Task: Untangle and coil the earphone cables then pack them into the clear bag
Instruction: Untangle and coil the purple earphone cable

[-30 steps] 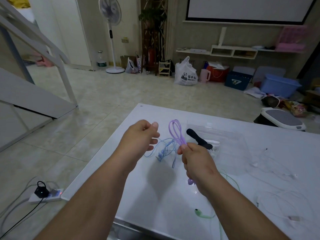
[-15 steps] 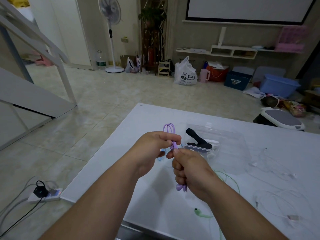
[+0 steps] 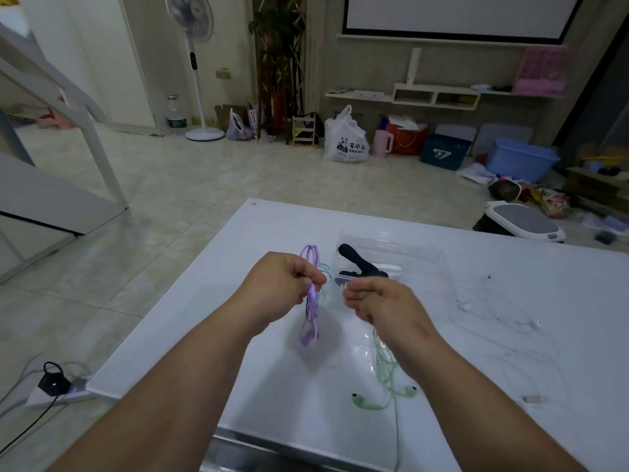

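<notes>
Nearest on the white surface [image 3: 299, 396], the green earphones [image 3: 366, 401] are seen, not yet coiled. Above them, the purple cable [image 3: 311, 315] is gripped at its middle by the left hand [image 3: 282, 284]. It is folded into a narrow coil whose long axis stands almost upright, one loop end pointing up and the other down. The right hand [image 3: 381, 304] is held just beside it with fingers loosely curled, and nothing is seen in it. The clear bag [image 3: 418, 264] lies just beyond and to the right, nearer to the right hand, so the coil probably has to be carried right and away.
</notes>
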The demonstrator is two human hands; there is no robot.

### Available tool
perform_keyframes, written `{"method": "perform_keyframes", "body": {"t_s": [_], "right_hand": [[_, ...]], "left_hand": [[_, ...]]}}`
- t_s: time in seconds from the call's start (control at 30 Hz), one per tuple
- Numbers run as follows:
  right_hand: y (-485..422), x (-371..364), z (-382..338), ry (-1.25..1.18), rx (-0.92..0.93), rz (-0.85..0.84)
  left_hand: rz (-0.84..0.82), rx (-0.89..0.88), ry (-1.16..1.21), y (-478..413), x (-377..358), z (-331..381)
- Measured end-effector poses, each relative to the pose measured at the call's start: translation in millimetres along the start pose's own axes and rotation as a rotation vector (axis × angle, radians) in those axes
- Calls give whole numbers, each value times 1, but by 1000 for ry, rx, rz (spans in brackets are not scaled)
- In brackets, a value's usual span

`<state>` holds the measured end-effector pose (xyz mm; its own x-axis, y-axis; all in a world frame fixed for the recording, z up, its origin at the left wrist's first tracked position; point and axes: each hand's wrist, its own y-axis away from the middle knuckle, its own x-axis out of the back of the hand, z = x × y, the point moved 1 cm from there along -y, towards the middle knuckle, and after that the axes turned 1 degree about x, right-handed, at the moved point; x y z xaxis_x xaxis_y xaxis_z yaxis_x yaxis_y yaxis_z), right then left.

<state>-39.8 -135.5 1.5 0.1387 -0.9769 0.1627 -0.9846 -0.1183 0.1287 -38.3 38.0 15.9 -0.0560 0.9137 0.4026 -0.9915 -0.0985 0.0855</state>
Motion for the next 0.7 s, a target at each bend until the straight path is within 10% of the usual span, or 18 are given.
{"method": "perform_keyframes", "body": {"t_s": [0.37,0.7], "right_hand": [[6,50,4,41,-11,236],[10,62,-3,64,17,238]], "left_hand": [[-288,126,-277,-6,-66,-17],[-141,-84,-698,-7,-107,-34]]}}
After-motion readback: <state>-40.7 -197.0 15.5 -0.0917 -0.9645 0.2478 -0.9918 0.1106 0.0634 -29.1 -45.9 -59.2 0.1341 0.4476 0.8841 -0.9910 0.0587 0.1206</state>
